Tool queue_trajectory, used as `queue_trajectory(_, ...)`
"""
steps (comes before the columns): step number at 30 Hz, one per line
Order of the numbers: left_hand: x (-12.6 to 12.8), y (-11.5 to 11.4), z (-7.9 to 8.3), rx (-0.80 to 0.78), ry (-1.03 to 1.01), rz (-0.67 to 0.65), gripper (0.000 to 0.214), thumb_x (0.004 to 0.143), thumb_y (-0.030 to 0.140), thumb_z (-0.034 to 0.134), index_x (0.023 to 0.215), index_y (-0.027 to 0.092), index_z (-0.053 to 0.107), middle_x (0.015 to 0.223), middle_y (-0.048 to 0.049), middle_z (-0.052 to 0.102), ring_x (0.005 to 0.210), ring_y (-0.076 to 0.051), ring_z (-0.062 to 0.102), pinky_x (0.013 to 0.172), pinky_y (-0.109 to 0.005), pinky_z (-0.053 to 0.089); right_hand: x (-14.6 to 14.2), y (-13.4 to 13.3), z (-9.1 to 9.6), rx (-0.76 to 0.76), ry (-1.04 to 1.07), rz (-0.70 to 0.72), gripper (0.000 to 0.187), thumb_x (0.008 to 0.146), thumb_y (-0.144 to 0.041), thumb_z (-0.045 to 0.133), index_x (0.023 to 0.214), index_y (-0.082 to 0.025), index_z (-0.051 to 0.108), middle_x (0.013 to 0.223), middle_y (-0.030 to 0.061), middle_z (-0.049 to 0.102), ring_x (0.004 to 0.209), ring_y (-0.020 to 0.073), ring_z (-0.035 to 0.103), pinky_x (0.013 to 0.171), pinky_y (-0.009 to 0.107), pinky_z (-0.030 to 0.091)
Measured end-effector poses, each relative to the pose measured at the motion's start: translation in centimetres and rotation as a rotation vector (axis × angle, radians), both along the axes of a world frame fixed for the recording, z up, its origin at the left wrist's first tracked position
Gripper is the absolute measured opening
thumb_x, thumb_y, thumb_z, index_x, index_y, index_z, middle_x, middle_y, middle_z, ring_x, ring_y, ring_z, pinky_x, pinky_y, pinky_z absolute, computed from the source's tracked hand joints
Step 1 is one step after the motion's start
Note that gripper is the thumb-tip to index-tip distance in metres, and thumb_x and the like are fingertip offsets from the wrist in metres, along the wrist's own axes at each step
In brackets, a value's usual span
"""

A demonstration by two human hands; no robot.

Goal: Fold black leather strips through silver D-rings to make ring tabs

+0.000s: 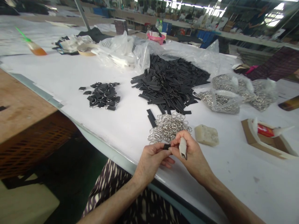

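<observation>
Both hands meet at the near edge of the white table [70, 77]. My left hand [153, 158] pinches a small black strip piece [166, 146] between thumb and fingers. My right hand [190, 154] pinches the same piece from the other side; one finger wears a white wrap [182, 147]. Just beyond the hands lies a heap of silver metal D-rings [168, 127]. Behind it spreads a big pile of black strips [170, 82]. A smaller heap of black strips folded round rings [102, 95] lies to the left.
A pale waxy block [206, 134] sits right of the rings. Clear bags of metal rings [233, 93] lie at the right, with a cardboard tray holding a glue tube [266, 130]. Plastic bags [121, 49] lie at the back. A wooden bench [21, 105] stands left.
</observation>
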State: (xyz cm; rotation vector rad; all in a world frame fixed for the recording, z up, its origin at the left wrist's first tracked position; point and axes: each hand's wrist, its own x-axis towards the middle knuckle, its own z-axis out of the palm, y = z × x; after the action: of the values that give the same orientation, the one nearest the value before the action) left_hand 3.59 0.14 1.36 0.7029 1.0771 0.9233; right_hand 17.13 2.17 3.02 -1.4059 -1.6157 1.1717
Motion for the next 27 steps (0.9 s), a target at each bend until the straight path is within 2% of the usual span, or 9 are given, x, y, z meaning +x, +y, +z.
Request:
queue_trajectory(5,-0.1,0.05,-0.01,-0.014,-0.009,0.013,0.011,0.076,0.017,0.057,0.077,0.012,0.068,0.067,-0.0069,0.069,0.061,-0.016,0.066,0.062,-0.028,0.055,-0.01,-0.05,0.03,-0.007,0.0,-0.014,0.019,0.072,-0.011,0.056,0.079,-0.023,0.042,0.076,-0.0032,0.058,0.068,0.0141,0.055,0.065,0.029,0.044)
queue_trajectory(17,-0.15,-0.27,-0.55,-0.018,-0.064,0.013,0.011,0.077,0.018,0.058,0.076,0.011,0.066,0.069,-0.0064,0.071,0.063,-0.015,0.067,0.062,-0.026,0.055,0.16,-0.2,-0.14,0.017,-0.057,0.013,0.018,0.074,-0.012,0.056,0.08,-0.023,0.043,0.075,-0.004,0.057,0.066,0.0123,0.053,0.062,0.026,0.042)
queue_trajectory(27,-0.24,0.0,-0.62,-0.045,-0.047,0.019,0.011,0.076,0.019,0.059,0.073,0.012,0.066,0.065,-0.0055,0.07,0.056,-0.014,0.065,0.055,-0.023,0.053,0.11,-0.21,0.48,-0.018,-0.028,0.017,0.015,0.075,-0.016,0.055,0.079,-0.022,0.043,0.077,-0.0017,0.06,0.067,0.014,0.057,0.064,0.028,0.045)
